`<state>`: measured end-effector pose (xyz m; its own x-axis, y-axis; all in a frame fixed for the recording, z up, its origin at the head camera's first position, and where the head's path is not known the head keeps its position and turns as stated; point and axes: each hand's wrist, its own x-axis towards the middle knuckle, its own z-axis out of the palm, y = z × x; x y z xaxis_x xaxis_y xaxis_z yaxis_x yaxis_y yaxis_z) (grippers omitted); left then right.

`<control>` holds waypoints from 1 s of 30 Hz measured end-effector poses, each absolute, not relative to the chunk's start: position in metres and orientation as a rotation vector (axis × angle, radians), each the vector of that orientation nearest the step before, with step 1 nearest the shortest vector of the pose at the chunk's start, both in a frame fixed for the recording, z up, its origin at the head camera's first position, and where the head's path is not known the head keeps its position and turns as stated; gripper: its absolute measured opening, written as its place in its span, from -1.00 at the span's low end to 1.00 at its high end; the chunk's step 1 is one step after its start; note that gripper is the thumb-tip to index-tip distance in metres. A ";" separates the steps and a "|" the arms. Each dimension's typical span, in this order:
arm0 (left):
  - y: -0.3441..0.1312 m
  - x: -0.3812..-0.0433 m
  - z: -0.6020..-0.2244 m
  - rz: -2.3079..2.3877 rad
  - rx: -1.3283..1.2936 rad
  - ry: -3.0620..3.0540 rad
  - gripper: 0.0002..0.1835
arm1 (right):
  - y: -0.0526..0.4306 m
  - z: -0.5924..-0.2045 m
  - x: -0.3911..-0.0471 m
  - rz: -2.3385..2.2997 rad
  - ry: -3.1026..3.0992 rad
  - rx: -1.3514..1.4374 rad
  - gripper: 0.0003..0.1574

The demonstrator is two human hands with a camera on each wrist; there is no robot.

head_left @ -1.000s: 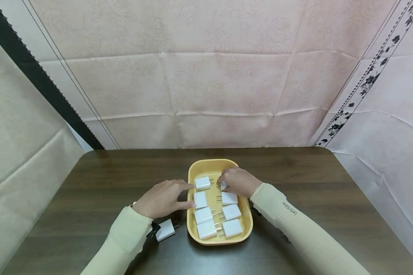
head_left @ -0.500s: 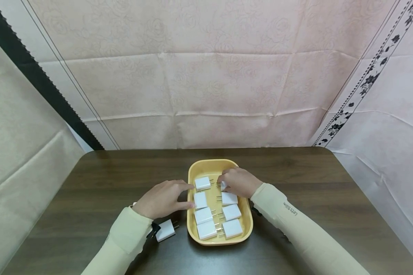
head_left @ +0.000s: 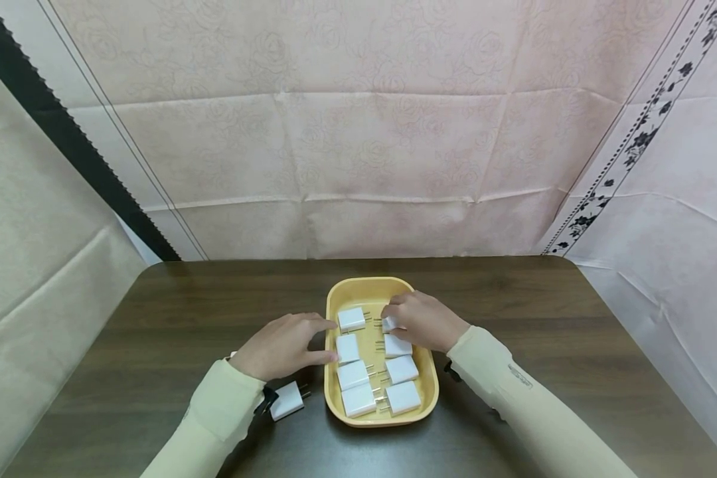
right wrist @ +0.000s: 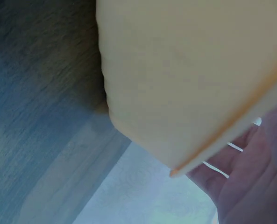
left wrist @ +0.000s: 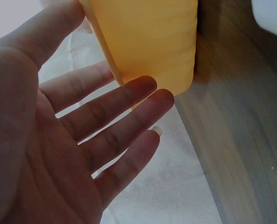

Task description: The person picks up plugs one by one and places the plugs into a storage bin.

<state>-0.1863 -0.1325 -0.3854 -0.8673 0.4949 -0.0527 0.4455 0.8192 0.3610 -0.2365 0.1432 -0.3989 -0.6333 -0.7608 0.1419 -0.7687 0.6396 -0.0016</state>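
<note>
A yellow tray [head_left: 367, 287] holds two columns of white charger plugs, their metal prongs facing inward. At the far end of the right column, my right hand [head_left: 424, 320] pinches a charger plug [head_left: 388, 324], mostly hidden by the fingers. In the right wrist view the tray's outer wall [right wrist: 175, 70] blocks the fingertips. My left hand [head_left: 282, 345] has its fingers stretched out at the tray's left rim, beside the left column's charger plug [head_left: 348, 347]. The left wrist view shows these straight fingers [left wrist: 115, 109] against the tray's side.
One more white charger plug [head_left: 287, 401] lies on the dark wooden table [head_left: 227, 292], left of the tray and close to my left wrist. Pale patterned cloth [head_left: 358, 146] hangs behind the table and along both sides.
My right hand has shifted slightly to the right, and more of the charger plug at its fingers shows. The left hand and the tray have stayed still.
</note>
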 end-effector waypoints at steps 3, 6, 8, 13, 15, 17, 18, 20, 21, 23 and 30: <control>-0.132 -0.186 -0.385 0.514 0.739 2.857 -0.37 | 0.148 -0.397 -0.232 0.112 -2.739 1.235 -0.69; -0.132 -0.186 -0.385 0.512 0.741 2.856 -0.37 | 0.153 -0.396 -0.227 0.134 -2.730 1.191 -0.66; -0.132 -0.187 -0.386 0.496 0.759 2.862 -0.37 | 0.156 -0.396 -0.224 0.146 -2.713 1.163 -0.64; -0.136 -0.188 -0.387 0.422 0.876 2.890 -0.37 | 0.162 -0.396 -0.215 0.136 -2.671 1.063 -0.54; -0.138 -0.188 -0.387 0.401 0.911 2.903 -0.36 | 0.164 -0.396 -0.211 0.125 -2.666 1.017 -0.48; -0.140 -0.188 -0.386 0.387 0.914 2.919 -0.35 | 0.166 -0.397 -0.208 0.117 -2.666 0.978 -0.43; -0.142 -0.188 -0.386 0.387 0.900 2.927 -0.35 | 0.167 -0.398 -0.207 0.112 -2.665 0.962 -0.40; -0.144 -0.188 -0.384 0.376 0.858 2.949 -0.35 | 0.168 -0.400 -0.206 0.106 -2.665 0.934 -0.36; -0.145 -0.188 -0.383 0.372 0.835 2.957 -0.35 | 0.169 -0.401 -0.205 0.104 -2.665 0.925 -0.34; -0.149 -0.189 -0.382 0.356 0.792 2.973 -0.36 | 0.169 -0.403 -0.204 0.103 -2.671 0.907 -0.32; -0.177 -0.190 -0.378 0.303 0.595 2.961 -0.45 | 0.169 -0.411 -0.204 0.107 -2.724 0.862 -0.27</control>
<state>-0.1903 -0.1774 -0.3779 -0.9178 0.3919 -0.0640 0.3708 0.9034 0.2152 -0.2035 0.1687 -0.4106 -0.7825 -0.5524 0.2873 -0.5732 0.8193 0.0142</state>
